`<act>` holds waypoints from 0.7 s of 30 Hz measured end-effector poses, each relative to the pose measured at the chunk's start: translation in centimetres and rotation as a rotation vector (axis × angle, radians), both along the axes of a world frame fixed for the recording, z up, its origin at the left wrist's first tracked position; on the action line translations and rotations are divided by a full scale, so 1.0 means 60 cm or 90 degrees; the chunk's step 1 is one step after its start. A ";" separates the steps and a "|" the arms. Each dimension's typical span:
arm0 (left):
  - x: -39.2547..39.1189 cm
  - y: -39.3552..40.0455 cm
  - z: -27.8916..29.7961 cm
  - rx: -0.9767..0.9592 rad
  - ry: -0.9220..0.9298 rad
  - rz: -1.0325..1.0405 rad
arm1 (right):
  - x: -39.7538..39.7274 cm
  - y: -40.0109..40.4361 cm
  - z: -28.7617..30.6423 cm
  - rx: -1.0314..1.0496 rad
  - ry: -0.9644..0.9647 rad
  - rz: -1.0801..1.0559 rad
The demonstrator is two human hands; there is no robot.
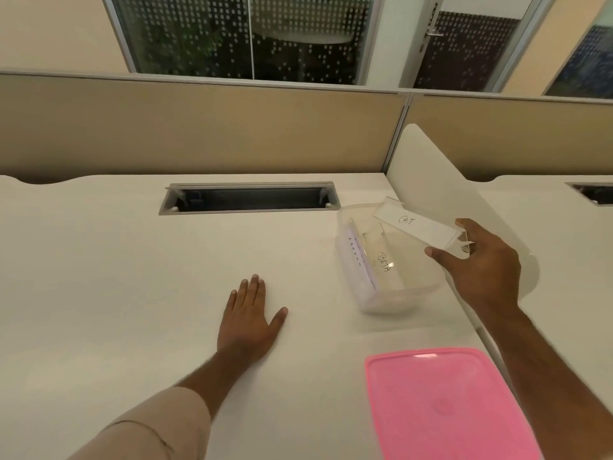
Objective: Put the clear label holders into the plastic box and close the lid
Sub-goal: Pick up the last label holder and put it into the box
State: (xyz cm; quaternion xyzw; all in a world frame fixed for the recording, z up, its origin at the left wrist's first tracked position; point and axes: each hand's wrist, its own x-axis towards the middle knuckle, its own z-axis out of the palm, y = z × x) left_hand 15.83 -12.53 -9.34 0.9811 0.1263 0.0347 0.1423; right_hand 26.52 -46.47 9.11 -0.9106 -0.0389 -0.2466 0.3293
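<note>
One clear label holder point(418, 229) marked CAT is gripped by the right hand point(482, 267) above the open plastic box point(384, 302). Flat on the desk point(116, 277), fingers straight, is laid the left hand point(248, 322); the pink lid point(444, 406) is set nearer.

Open-plan office. Long white desk point(116, 260) with a grey rectangular cable cutout point(248, 198), backed by beige fabric partition panels point(199, 127). Beyond, a dotted glass wall point(245, 34) and a door with a metal handle point(434, 33).
</note>
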 end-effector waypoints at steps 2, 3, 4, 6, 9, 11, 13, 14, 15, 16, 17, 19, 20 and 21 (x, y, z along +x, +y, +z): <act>0.000 0.000 -0.001 0.002 0.000 -0.002 | 0.009 0.001 -0.010 -0.022 0.012 -0.008; 0.000 -0.001 -0.001 0.003 0.001 -0.003 | 0.013 0.003 -0.015 -0.038 0.018 -0.011; 0.000 -0.001 0.000 0.005 0.002 -0.003 | 0.016 0.007 -0.020 -0.055 0.024 -0.013; 0.000 -0.001 0.001 0.006 0.001 -0.003 | 0.022 0.015 -0.031 -0.075 0.034 -0.010; 0.001 -0.002 0.001 0.011 -0.001 -0.001 | 0.028 0.029 -0.044 -0.090 0.051 -0.005; 0.001 -0.002 0.001 0.011 -0.001 -0.001 | 0.033 0.036 -0.053 -0.108 0.073 -0.009; 0.000 -0.002 0.001 0.011 -0.001 -0.001 | 0.035 0.041 -0.059 -0.119 0.094 -0.018; 0.000 -0.002 0.001 0.012 -0.001 0.000 | 0.036 0.043 -0.061 -0.121 0.100 -0.023; 0.001 -0.003 0.001 0.013 -0.001 0.000 | 0.036 0.044 -0.063 -0.124 0.104 -0.027; 0.001 -0.003 0.001 0.014 -0.001 0.001 | 0.036 0.044 -0.064 -0.129 0.107 -0.028; 0.001 -0.003 0.002 0.016 0.000 0.001 | 0.036 0.044 -0.065 -0.137 0.112 -0.029; 0.001 -0.003 0.002 0.017 0.002 0.002 | 0.035 0.045 -0.067 -0.156 0.140 -0.029; 0.000 -0.003 0.002 0.017 0.002 0.003 | 0.035 0.045 -0.068 -0.163 0.160 -0.030; 0.000 -0.003 0.002 0.018 0.003 0.004 | 0.035 0.046 -0.070 -0.169 0.177 -0.031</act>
